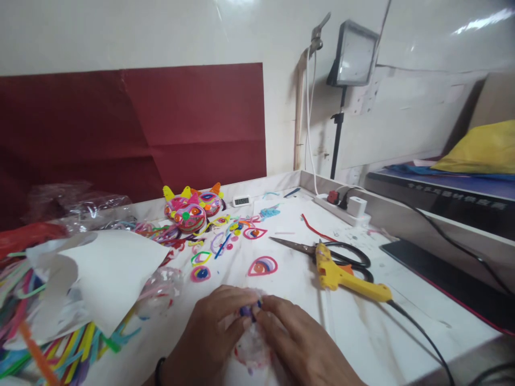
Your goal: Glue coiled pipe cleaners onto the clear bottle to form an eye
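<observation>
My left hand (213,324) and my right hand (300,340) meet at the front middle of the table. Between their fingertips they pinch a small purple-blue piece (246,311); its kind is too small to make out, and the fingers partly cover it. Under the hands lies a crumpled, see-through plastic piece (253,348) with red specks. Just beyond them are eye-shaped pieces in pink outline, one with an orange centre (262,266) and one with a blue centre (200,274). To the right, a yellow glue gun (354,281) rests beside black-handled scissors (306,247).
Colourful strips (76,348) and white paper (108,273) are heaped at left. Decorated round cat-like faces (187,212), a small digital clock (241,201) and a power strip (341,209) stand toward the back. The glue gun's cord (426,332) trails off the right front.
</observation>
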Motion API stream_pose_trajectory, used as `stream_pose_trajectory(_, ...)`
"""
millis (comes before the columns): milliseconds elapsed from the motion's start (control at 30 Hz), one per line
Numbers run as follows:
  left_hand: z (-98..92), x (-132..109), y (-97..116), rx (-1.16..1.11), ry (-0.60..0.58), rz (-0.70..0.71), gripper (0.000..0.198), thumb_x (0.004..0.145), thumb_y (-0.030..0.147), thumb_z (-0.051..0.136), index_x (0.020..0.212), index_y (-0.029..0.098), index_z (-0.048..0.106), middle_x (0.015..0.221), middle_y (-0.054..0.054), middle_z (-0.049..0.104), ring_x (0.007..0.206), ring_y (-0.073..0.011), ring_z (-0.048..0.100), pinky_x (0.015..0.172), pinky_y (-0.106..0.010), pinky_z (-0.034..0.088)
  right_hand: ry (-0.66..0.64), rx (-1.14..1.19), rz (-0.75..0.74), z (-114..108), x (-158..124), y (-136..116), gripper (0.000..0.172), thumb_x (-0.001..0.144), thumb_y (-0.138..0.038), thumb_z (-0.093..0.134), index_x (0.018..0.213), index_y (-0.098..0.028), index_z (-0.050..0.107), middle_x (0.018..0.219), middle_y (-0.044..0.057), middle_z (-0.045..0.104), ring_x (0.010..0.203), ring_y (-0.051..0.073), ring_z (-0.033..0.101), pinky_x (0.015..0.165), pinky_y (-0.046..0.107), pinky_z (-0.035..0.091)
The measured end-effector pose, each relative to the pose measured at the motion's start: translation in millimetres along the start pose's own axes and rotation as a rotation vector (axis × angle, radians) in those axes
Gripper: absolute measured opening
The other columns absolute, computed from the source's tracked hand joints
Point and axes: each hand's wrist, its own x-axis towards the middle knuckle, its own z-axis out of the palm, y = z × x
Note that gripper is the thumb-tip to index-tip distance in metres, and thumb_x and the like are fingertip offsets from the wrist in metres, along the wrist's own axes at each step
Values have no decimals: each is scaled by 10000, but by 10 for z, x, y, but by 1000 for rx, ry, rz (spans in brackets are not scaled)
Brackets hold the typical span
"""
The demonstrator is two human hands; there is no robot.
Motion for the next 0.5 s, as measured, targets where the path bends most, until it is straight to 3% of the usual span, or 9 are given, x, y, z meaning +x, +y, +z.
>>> stream_pose_trajectory(100, 0, 4, 7, 15, -11, 3, 194, 875, 208, 616, 1051, 253, 684, 1036, -2, 751, 969, -153, 681, 886, -247, 526, -73, -53, -59, -65, -14, 10, 388, 1017, -195, 238, 1181, -105, 578, 1107, 147, 701, 1015, 223, 664, 816, 299, 562)
stream_pose_trajectory(233, -2, 9, 26, 39, -53, -13, 197, 882, 215, 606, 1058, 252, 686, 1041, -7, 742, 978, -156, 670, 886, -257, 525, -117, -77, -85, -79, 4, 17, 384, 1010, -221, 260, 1145, -105, 600, 1060, 132, 717, 955, 280, 676, 731, 397, 580)
stream_pose_trajectory(367, -2, 3, 43, 48, -78, -31, 221, 900, 197, 566, 1079, 249, 683, 1055, -20, 730, 1000, -162, 655, 897, -277, 520, -178, -56, 40, -55, -42, -23, 270, 933, -199, 477, 1174, -127, 575, 1087, 120, 699, 946, 275, 658, 754, 404, 562)
stream_pose_trajectory(500, -1, -18, 52, 38, -86, -60, 237, 904, 183, 557, 1099, 244, 677, 1083, -34, 710, 1023, -170, 636, 905, -295, 508, -145, -90, 127, -24, -98, -70, 451, 747, -219, 723, 1146, -75, 570, 1079, 182, 680, 888, 317, 650, 714, 437, 557)
